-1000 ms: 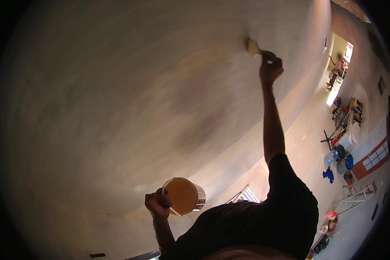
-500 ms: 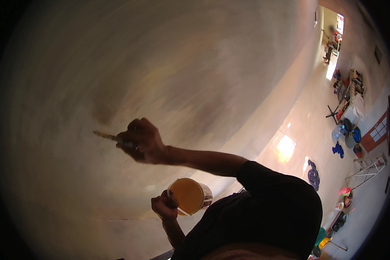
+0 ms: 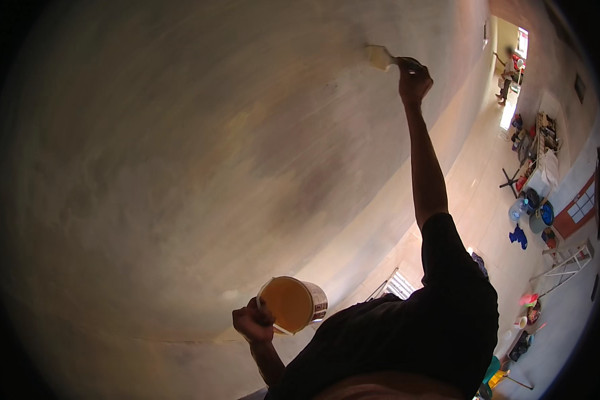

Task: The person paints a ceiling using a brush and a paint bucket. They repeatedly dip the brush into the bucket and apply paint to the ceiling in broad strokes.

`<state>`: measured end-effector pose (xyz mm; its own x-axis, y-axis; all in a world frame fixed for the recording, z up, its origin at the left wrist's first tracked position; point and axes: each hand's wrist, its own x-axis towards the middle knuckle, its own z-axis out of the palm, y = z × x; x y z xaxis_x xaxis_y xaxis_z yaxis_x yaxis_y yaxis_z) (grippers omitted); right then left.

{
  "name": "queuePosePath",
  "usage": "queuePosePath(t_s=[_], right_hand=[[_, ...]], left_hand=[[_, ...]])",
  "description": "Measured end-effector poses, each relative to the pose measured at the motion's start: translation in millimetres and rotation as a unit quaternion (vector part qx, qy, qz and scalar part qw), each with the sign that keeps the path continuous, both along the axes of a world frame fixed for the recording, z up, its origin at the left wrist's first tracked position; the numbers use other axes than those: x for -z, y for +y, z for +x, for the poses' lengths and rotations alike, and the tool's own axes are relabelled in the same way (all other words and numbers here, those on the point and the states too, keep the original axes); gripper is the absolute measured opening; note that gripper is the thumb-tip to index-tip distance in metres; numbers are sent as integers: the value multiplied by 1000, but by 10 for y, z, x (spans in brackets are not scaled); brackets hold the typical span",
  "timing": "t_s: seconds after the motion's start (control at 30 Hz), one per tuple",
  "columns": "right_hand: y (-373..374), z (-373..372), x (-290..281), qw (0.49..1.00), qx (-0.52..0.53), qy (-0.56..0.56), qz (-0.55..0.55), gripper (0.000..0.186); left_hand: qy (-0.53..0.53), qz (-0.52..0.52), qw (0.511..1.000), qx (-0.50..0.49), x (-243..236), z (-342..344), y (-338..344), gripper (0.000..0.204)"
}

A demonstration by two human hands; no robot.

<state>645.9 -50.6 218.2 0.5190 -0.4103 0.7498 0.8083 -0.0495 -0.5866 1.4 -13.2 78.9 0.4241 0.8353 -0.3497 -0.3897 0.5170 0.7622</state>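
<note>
My right arm stretches up along a mottled pale wall [image 3: 180, 167], and my right hand [image 3: 415, 81] grips the handle of a flat brush. Its wide pale head [image 3: 380, 57] is against the upper part of the wall. Low in the view, my left hand [image 3: 253, 321] is closed on the rim or handle of a round bucket [image 3: 290, 303] holding a yellowish-orange liquid, held just beside my dark-shirted body.
Along the right, another person [image 3: 507, 73] is in a bright doorway. A rack of clutter [image 3: 543, 140], a water jug [image 3: 517, 210], blue cloth [image 3: 519, 237], a metal ladder [image 3: 567, 267] and small containers [image 3: 521, 323] are on the floor, near a red-brown door [image 3: 573, 207].
Half a second ago my right hand with the brush was low at centre-left; it has swung back up to the upper right, near where it was a second ago. The bucket has barely moved.
</note>
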Motion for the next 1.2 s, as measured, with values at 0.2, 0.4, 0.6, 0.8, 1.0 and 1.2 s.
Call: queuePosePath(t_s=[0.2,0.4,0.6,0.8,1.0,1.2], right_hand=[[412,-496,152,985,145,20,-93,11],[955,-3083,256,977,-120,-176,-3,12],[936,-4156,190,890,-416,-186,-18,20],[956,-2920,282,882,-472,-1,21,12],[321,-752,322,984,-178,-26,0,6],[116,200,160,987,99,114,-48,20]], left_hand=[[4,1,1000,27,128,-45,67,48],[4,-12,1000,18,143,-37,104,51],[26,-18,999,2,113,-10,89,50],[8,-28,999,-12,120,-13,43,47],[8,-16,1000,-2,136,-26,40,47],[-6,-3,1000,14,255,-70,64,50]])
